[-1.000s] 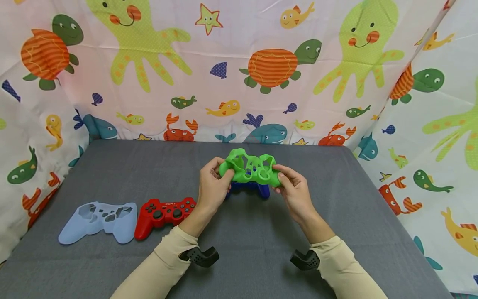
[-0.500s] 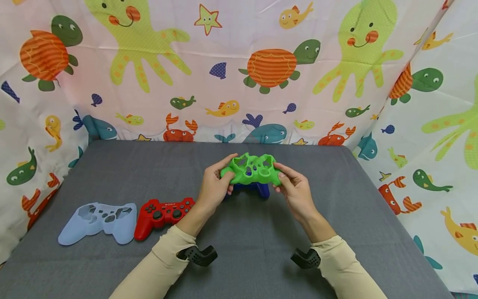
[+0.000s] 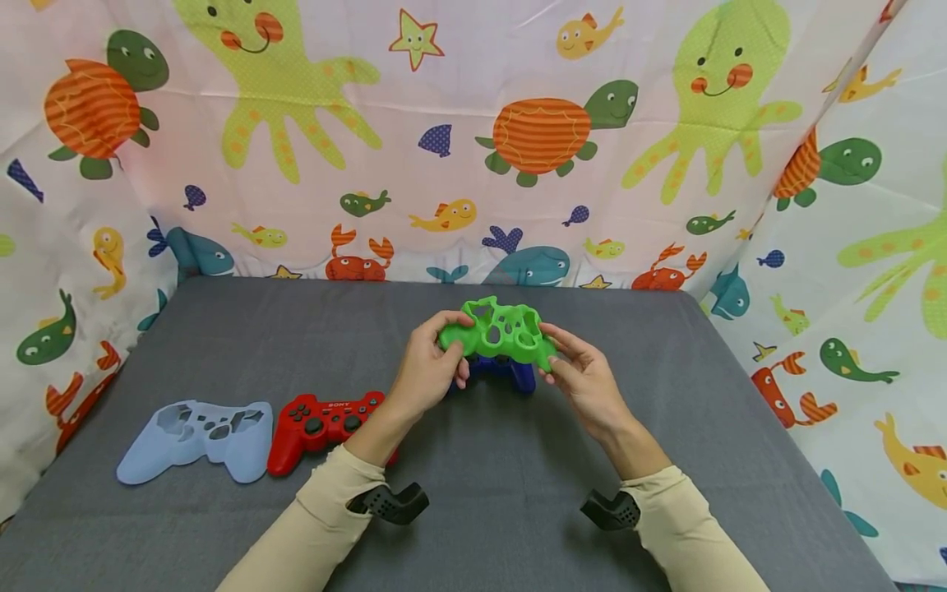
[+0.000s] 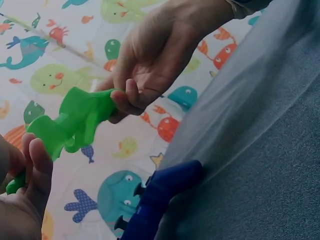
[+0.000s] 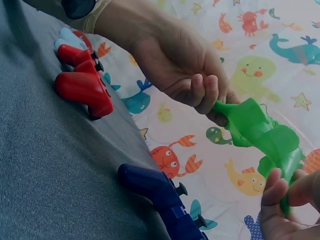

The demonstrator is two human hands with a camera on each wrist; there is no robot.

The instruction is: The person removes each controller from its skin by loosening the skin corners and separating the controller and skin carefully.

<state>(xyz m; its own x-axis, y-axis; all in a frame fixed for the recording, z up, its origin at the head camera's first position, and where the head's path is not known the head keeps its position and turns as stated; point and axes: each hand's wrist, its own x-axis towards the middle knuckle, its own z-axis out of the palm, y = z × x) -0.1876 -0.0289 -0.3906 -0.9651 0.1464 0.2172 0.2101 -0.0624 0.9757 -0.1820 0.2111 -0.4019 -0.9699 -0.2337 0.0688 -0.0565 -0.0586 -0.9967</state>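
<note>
A soft green controller cover, with cut-out holes, is held up between both hands in the head view. My left hand pinches its left end between thumb and fingers. Its right end is gripped by my right hand. Beneath the cover, a blue game controller lies on the cloth, partly hidden in the head view. Both wrist views show a gap between the raised green cover and the blue controller.
A red game controller lies left of my left forearm, which hides part of it. Beside it rests a pale blue controller cover. The grey-clothed table meets a curtain printed with sea animals at the back and sides.
The green cover has tilted, its right end dipping lower. My left fingers have shifted their hold on the left end. The controllers on the table have stayed put.
</note>
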